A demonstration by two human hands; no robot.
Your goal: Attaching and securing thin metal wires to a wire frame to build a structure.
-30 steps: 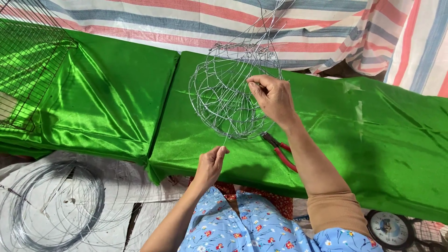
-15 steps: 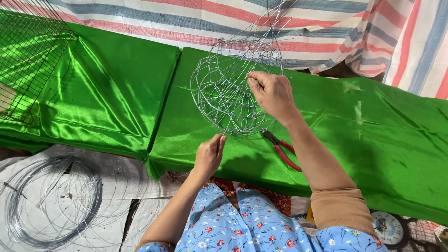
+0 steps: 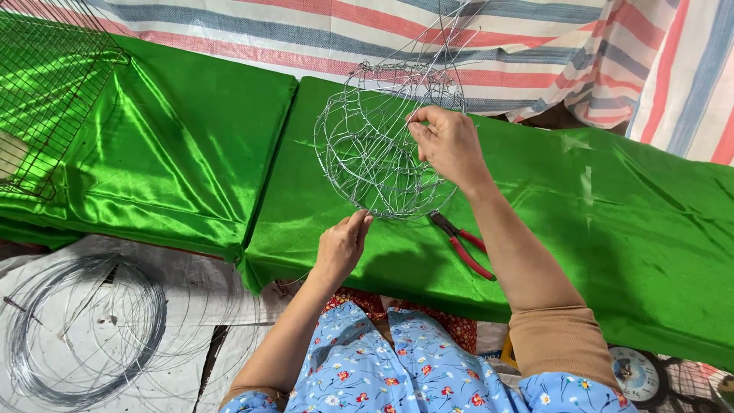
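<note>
The right hand [image 3: 449,145] pinches the wire frame [image 3: 382,145] at its rim, holding it above the green table [image 3: 612,222]. Below, the left hand [image 3: 342,246] pinches the frame's bottom wire. Pliers [image 3: 462,245] lie just beside.

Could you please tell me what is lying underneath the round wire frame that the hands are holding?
Under the wire frame lies shiny green cloth, seen through its open mesh. Red-handled pliers rest just beside its lower edge. What the cloth covers is hidden.
</note>
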